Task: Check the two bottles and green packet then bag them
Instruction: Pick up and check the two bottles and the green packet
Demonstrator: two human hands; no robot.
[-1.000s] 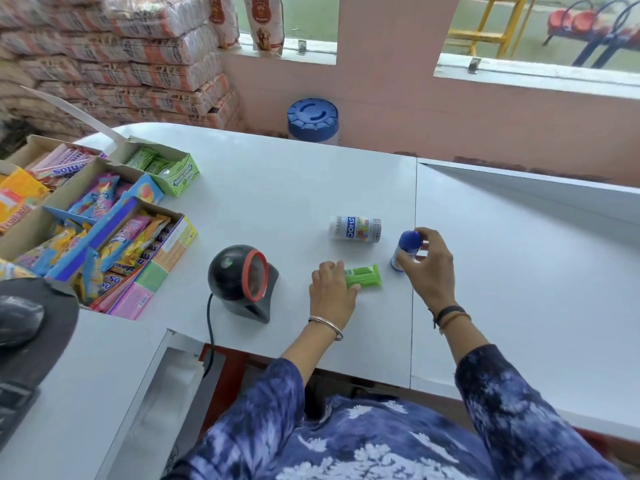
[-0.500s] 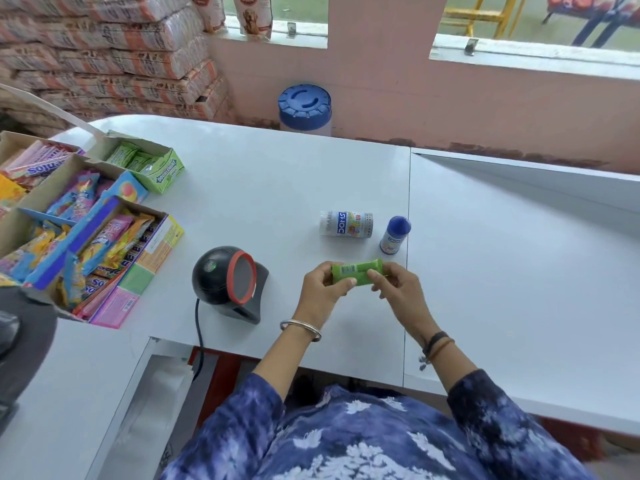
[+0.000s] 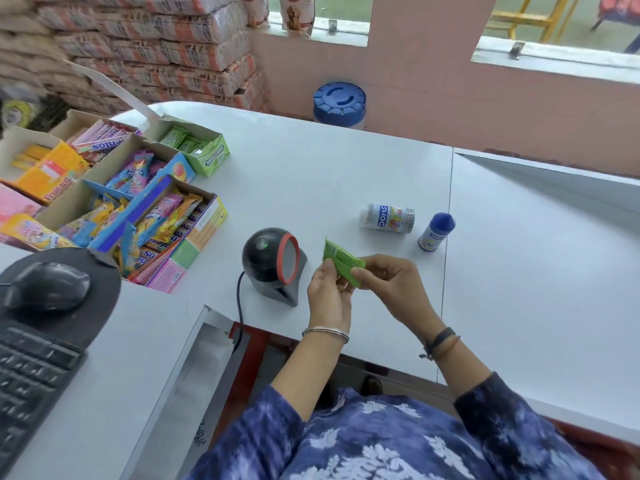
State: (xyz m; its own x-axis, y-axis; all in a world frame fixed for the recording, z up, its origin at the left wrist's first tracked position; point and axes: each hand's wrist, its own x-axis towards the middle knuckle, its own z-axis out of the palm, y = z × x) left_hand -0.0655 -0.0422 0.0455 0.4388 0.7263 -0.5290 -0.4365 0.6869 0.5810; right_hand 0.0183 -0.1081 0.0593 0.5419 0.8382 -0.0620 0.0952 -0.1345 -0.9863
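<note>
A green packet (image 3: 338,259) is held above the white counter (image 3: 311,174), tilted, with one end close to the red-ringed face of the black barcode scanner (image 3: 273,263). My left hand (image 3: 329,291) grips its lower left edge and my right hand (image 3: 391,284) pinches its right end. A white bottle with a colourful label (image 3: 387,218) lies on its side behind my hands. To its right a small white bottle with a blue cap (image 3: 435,232) stands upright, apart from both hands.
Open cardboard boxes of sweets and gum (image 3: 121,202) crowd the counter's left side. A black mouse (image 3: 46,287) on a dark pad and a keyboard (image 3: 27,375) sit at the near left. A blue-lidded container (image 3: 339,103) stands beyond the counter's far edge. Stacked sacks (image 3: 156,46) fill the back left.
A second ago my left hand touched the packet on the counter and my right held the blue-capped bottle. Both hands have since lifted the packet and turned it toward the scanner.
</note>
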